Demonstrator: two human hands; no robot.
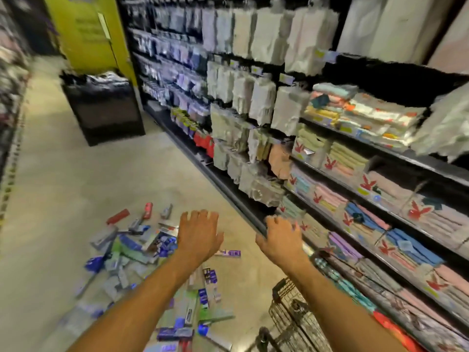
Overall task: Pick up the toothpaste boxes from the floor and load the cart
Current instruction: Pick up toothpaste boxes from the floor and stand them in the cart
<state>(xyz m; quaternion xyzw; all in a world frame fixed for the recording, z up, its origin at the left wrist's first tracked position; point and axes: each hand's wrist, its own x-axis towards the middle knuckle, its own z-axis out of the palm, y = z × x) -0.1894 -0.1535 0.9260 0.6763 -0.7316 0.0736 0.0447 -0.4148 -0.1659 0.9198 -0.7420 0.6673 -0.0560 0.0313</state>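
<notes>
On the floor (63, 174), heaped toothpaste boxes (132, 250) look light, stiff, probably crushable; pinch their long sides; left hand (199, 235) and right hand (281, 240) hover empty, fingers spread.

Bright, motion-blurred; edges warped

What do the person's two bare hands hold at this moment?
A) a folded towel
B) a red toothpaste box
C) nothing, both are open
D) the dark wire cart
C: the left hand and the right hand are stretched out in the air with fingers spread, above the scattered cardboard toothpaste boxes, touching neither them nor the dark wire cart.
</notes>
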